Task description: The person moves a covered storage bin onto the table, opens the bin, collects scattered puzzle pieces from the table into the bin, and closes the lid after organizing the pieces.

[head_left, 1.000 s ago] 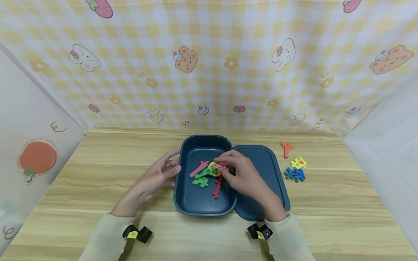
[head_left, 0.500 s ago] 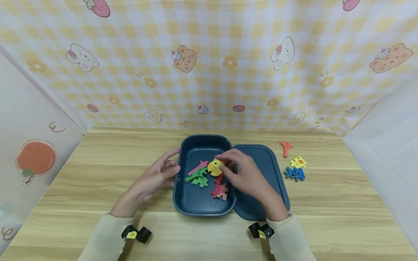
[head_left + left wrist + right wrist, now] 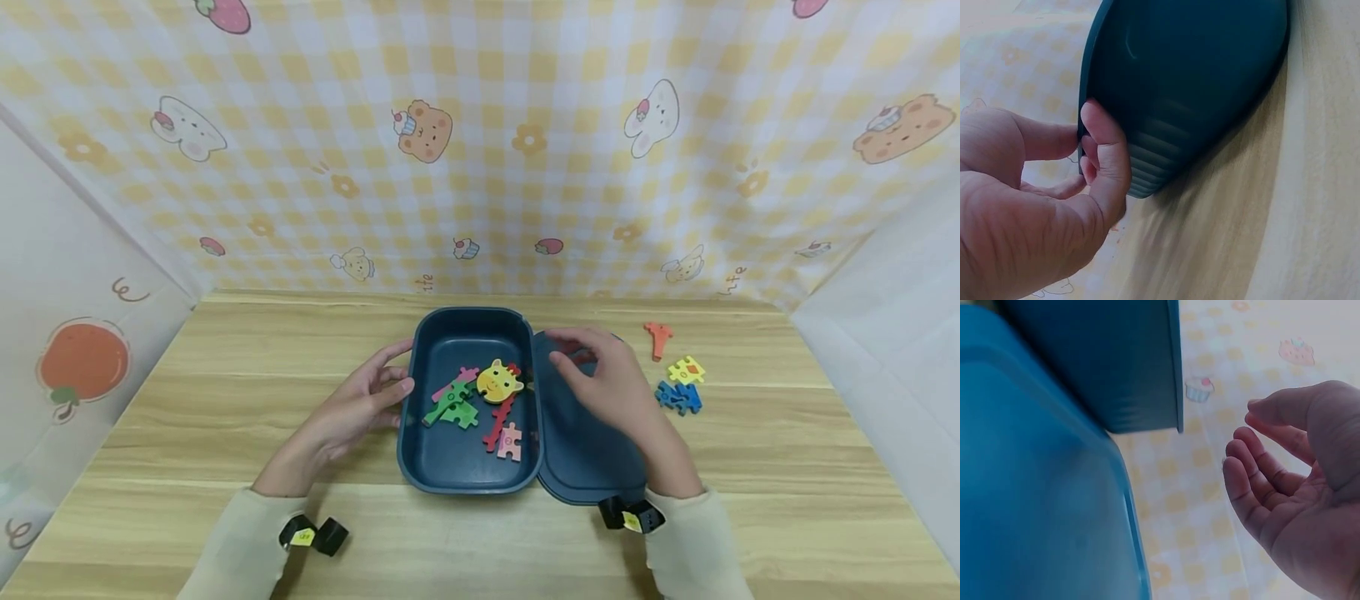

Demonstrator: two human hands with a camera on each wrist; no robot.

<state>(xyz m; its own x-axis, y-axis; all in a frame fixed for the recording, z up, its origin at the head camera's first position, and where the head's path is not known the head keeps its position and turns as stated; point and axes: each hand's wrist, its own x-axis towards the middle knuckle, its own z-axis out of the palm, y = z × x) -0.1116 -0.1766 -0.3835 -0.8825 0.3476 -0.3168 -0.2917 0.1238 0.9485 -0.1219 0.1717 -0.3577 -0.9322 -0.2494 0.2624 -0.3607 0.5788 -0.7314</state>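
In the head view my left hand (image 3: 360, 408) rests against the outer left side of a dark blue box (image 3: 468, 479). Its thumb and fingertips touch the wall near the rim; the left wrist view shows this box (image 3: 1191, 69) close up. Inside lie several puzzle pieces: a yellow giraffe-face piece (image 3: 498, 383), green pieces (image 3: 459, 412), a pink piece (image 3: 448, 388), a red piece (image 3: 497, 427) and a salmon piece (image 3: 510, 443). My right hand (image 3: 611, 383) hovers over the blue lid (image 3: 585, 467), fingers loosely bent, holding nothing. In the right wrist view that hand (image 3: 1297, 481) is apart from the box.
The lid lies on the wooden table (image 3: 300, 333), against the box's right side. Farther right are an orange piece (image 3: 658, 340), a yellow piece (image 3: 686, 370) and blue pieces (image 3: 679, 398). A checked curtain (image 3: 480, 192) hangs behind the table.
My right hand has moved right, out of the box to above the lid. The salmon piece now lies at the box's lower right, and the giraffe face is uncovered. My left hand has stayed put.
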